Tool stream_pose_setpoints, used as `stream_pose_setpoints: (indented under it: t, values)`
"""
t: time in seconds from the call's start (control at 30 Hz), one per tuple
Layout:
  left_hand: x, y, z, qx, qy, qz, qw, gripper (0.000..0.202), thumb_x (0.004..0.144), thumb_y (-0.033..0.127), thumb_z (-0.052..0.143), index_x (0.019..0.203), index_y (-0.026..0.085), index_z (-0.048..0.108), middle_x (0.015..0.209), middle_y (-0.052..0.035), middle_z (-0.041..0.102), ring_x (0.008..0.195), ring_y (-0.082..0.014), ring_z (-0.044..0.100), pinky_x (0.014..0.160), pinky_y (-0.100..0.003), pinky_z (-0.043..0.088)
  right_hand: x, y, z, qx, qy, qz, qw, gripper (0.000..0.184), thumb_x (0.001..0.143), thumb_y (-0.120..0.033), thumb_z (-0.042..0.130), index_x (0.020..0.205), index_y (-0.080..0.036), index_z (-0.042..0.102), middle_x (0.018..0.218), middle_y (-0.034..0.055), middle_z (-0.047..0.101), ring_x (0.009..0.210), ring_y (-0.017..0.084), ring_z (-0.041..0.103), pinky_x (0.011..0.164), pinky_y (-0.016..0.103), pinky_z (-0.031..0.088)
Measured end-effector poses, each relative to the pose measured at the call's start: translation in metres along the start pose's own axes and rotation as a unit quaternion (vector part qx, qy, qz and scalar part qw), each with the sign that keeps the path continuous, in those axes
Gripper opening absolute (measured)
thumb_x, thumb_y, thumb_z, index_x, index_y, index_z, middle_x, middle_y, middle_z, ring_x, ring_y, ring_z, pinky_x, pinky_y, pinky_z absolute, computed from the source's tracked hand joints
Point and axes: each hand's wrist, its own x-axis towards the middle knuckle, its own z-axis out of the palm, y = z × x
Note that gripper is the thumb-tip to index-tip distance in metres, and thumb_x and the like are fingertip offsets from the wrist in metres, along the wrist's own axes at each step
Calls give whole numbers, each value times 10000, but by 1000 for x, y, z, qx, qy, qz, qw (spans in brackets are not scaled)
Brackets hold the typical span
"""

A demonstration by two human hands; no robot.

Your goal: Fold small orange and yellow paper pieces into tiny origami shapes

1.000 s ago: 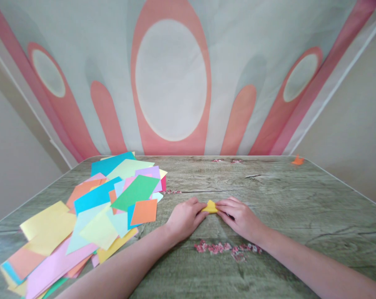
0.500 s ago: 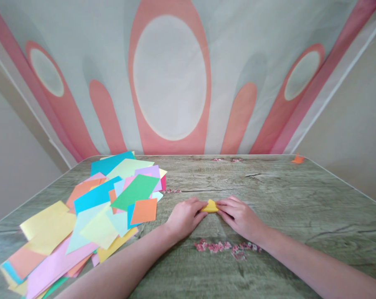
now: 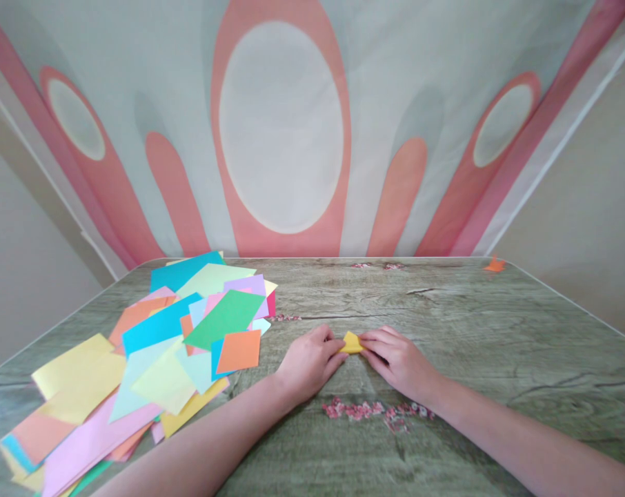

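Note:
A small folded yellow paper piece [image 3: 352,342] rests on the wood-patterned table [image 3: 499,338] near its middle. My left hand [image 3: 309,362] pinches its left end with curled fingers. My right hand [image 3: 399,360] presses and pinches its right end, fingers closed together. Both hands lie low on the tabletop, and most of the paper is hidden between the fingertips.
A loose pile of coloured paper sheets [image 3: 152,348] covers the table's left side. A small orange folded paper [image 3: 494,264] sits at the far right corner. A pink, white and grey patterned cloth [image 3: 281,124] hangs behind the table.
Both hands stay on the yellow paper; the fingers have shifted slightly and the paper's visible tip looks a little smaller.

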Motion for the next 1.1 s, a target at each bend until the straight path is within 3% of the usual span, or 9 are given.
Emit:
stream_pose_setpoints:
  t: [0.23,1.1]
  values:
    - [0,13,-4,-2,4,68,998,304,876,321,413,1138,205,517,1134,-55,550,1069,-196,468,932,-353,367,1,1,1,-5,3,-6,1000,192,867,-206,465,957,-192,634,965,69,635,886,187,563,773,355,493]
    - [0,10,-2,7,-9,73,997,310,890,258,365,1163,196,497,1157,-63,564,1074,-189,507,938,-347,380,1,0,0,-16,6,-12,1000,186,864,-208,470,949,-203,636,945,63,640,863,179,568,754,345,493]
